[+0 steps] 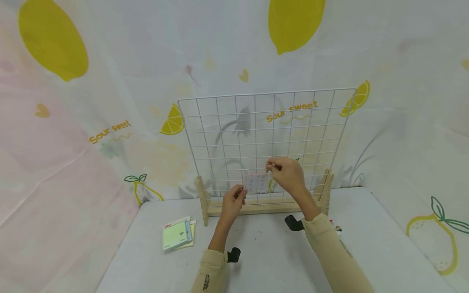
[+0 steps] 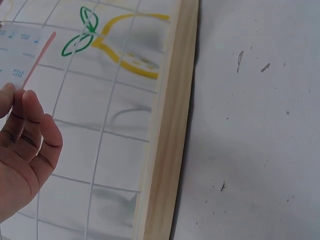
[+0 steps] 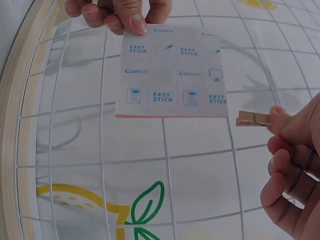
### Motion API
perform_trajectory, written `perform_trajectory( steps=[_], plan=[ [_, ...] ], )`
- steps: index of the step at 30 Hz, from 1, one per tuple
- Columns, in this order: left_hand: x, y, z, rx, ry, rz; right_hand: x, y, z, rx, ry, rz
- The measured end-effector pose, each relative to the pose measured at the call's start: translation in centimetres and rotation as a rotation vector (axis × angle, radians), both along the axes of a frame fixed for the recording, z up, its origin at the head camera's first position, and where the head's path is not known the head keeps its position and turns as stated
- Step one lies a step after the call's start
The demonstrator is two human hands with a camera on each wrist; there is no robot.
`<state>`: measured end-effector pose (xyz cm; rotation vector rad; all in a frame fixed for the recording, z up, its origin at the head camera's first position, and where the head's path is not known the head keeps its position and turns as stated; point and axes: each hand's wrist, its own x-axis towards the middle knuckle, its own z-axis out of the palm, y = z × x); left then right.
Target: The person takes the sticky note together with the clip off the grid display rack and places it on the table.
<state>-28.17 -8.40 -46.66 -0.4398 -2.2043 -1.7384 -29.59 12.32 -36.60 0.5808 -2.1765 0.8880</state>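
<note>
In front of a white wire grid [image 1: 224, 138], my left hand [image 1: 232, 202] pinches one edge of a sticky note pad [image 3: 172, 75]. Blue "Comix" and "Easy Stick" print covers the pad's pale side, and a pinkish edge shows along one border. Between the thumb and fingers of my right hand [image 1: 288, 176] is a small wooden clothespin [image 3: 253, 119]. Its tip points toward the pad and stands a short gap away from the pad's corner in the right wrist view. The left wrist view shows only part of the pad beside the left fingertips [image 2: 33, 106].
Wooden feet and a wooden bar [image 1: 256, 208] hold the grid upright at the back of the white table [image 1: 264, 260]. A stack of sticky note packs [image 1: 177, 235] lies at the left. Small items [image 1: 338, 229] are partly hidden by the right sleeve. Lemon-printed cloth hangs behind.
</note>
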Motion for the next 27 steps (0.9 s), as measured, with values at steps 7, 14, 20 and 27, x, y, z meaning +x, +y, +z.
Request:
perform_trajectory(
  steps=[7,14,20,27],
  plan=[
    [0.1,-0.6,-0.1,0.006,-0.003,0.007,0.1,0.2,-0.1,0.027,-0.038,0.0],
    [0.3,-1.3,-0.1,-0.002,-0.026,0.04,0.5,0.6,-0.2,0.046,-0.069,-0.007],
    [0.5,-2.0,-0.1,0.015,-0.019,0.068,0.7,0.9,-0.6,0.038,-0.099,-0.008],
    [0.7,-2.8,0.0,0.04,-0.007,0.076,0.9,1.2,-1.0,0.04,-0.108,-0.008]
  ],
)
